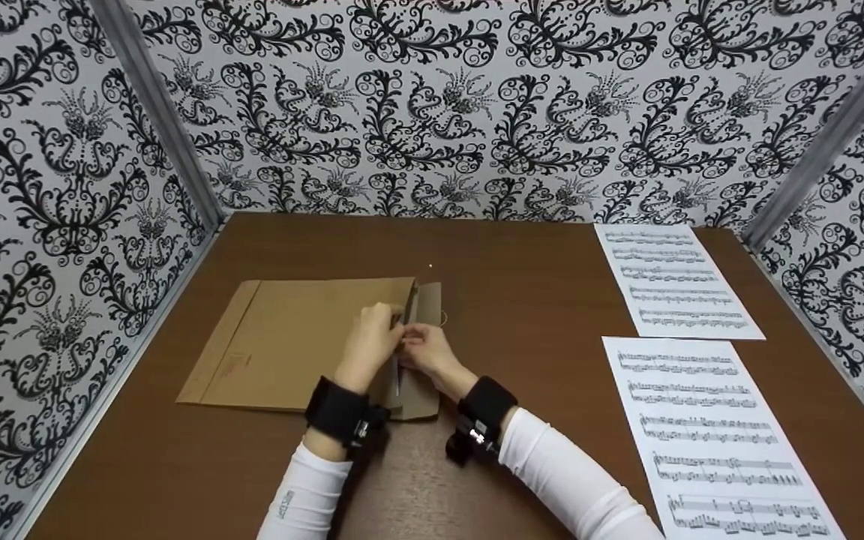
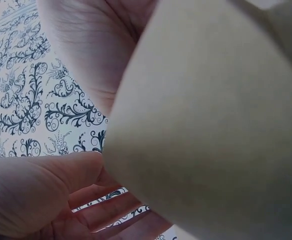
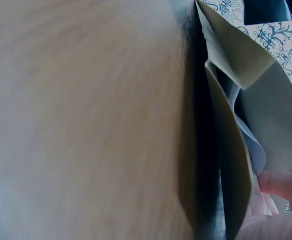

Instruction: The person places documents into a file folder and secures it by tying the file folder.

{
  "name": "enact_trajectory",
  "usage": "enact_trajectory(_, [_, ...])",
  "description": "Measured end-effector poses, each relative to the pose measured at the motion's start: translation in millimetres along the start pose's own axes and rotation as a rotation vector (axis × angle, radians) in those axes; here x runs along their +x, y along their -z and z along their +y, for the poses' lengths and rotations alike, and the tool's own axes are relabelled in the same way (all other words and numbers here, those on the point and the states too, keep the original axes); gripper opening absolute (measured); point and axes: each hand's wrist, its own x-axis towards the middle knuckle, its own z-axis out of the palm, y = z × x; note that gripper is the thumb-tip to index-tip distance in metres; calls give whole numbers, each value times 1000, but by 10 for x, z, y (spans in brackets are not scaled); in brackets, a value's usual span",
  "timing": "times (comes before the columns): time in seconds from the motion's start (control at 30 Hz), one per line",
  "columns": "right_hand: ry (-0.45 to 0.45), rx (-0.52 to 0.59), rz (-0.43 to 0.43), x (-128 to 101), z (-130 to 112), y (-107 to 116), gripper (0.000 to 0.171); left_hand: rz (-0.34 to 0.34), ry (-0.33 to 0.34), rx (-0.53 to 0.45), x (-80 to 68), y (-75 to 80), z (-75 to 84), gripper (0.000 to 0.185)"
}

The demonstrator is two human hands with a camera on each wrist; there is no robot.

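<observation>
Black-and-white scrollwork wallpaper encloses a brown wooden tabletop (image 1: 522, 255) on three sides. Left of centre lies a flat brown paper envelope (image 1: 289, 337), its long axis running from 9 to 3 o'clock, with the opening and short flap (image 1: 427, 300) pointing toward 3 o'clock. Both hands meet at that open end. The left hand (image 1: 369, 339) rests on the envelope's upper face at the mouth, fingers curled over the edge; the left wrist view shows the brown paper (image 2: 211, 130) bowed against the palm. The right hand (image 1: 426, 352) sits just at 3 o'clock of the left, fingertips (image 3: 281, 182) pinching the lip of the opening, where the right wrist view shows a pale sheet between the parted brown layers. Black wrist bands carry the cameras above white sleeves. Two printed sheets of music lie well apart at 3 o'clock, one farther (image 1: 672, 281), one nearer (image 1: 717, 442).
</observation>
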Motion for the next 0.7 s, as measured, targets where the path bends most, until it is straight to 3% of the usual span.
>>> enact_trajectory(0.43, [-18,46,-3,35,-6,-71,45,1,12,-15,9,30,-2,28])
enact_trajectory(0.7, [-21,-1,-57,-21,-59,31,40,-7,37,-62,28,46,-42,30])
